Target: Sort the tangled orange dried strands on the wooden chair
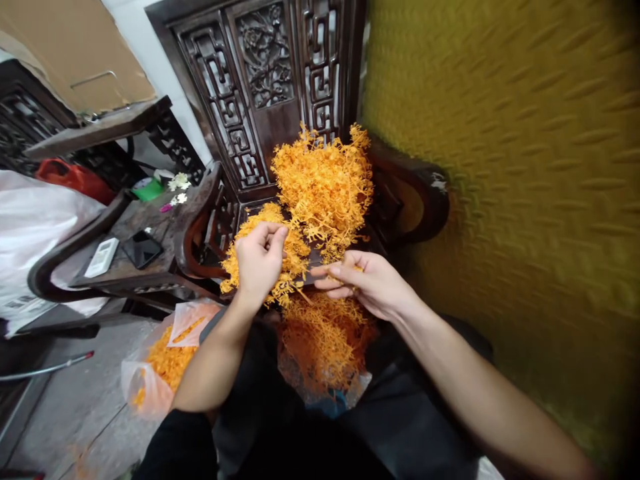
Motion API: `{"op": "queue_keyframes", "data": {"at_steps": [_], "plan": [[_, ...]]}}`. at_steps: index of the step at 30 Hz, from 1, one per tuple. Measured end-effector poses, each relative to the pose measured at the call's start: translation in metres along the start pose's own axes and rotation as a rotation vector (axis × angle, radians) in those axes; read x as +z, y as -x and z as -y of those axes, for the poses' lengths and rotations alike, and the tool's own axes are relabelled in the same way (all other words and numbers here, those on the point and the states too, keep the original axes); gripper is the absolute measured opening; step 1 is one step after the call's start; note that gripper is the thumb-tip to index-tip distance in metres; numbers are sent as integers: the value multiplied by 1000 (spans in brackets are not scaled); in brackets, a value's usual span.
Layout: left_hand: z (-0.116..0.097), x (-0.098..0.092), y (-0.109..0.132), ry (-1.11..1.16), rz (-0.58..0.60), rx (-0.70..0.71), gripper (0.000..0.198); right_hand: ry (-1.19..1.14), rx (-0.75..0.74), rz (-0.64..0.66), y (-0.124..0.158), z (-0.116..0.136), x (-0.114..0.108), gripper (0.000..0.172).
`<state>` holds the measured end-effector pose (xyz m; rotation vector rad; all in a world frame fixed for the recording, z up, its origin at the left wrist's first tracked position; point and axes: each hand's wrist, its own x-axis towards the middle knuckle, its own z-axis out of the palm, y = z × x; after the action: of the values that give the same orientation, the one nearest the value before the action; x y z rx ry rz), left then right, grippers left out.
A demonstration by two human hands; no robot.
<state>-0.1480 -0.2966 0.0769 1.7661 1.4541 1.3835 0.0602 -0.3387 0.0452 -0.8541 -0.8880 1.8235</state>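
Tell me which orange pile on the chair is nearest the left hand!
The smaller pile, on the left: the left hand covers part of it from view. The bigger pile sits farther back, nearer the carved backrest.

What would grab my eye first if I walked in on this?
Probably the big bright orange heap on the carved dark chair, in the middle. Just below it, the left hand is at a smaller orange pile, with the right hand nearby. A yellow textured surface fills the right side.
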Motion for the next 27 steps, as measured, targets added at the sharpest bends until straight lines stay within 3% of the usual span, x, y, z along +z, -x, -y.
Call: {"op": "queue_keyframes", "data": {"at_steps": [2,7,11,14,19,24,27], "plan": [[-2,2,3,-34,12,25,23,-68,-39,-41,-4,2,-2,51],[-4,6,8,-207,34,191,23,-232,-51,7,-3,4,7,44],[-4,12,15,-343,46,365,20,-137,-74,9,2,3,19,52],[-4,15,16,-431,45,414,23,-63,-138,9,3,1,24,57],[-6,19,20,-515,58,511,22,-63,-113,-24,-5,2,23,62],[-4,22,14,-547,60,498,21,-17,-158,-98,-2,-7,27,53],[4,16,-9,-630,-89,436,22,206,-114,69,13,-20,37,51]]}}
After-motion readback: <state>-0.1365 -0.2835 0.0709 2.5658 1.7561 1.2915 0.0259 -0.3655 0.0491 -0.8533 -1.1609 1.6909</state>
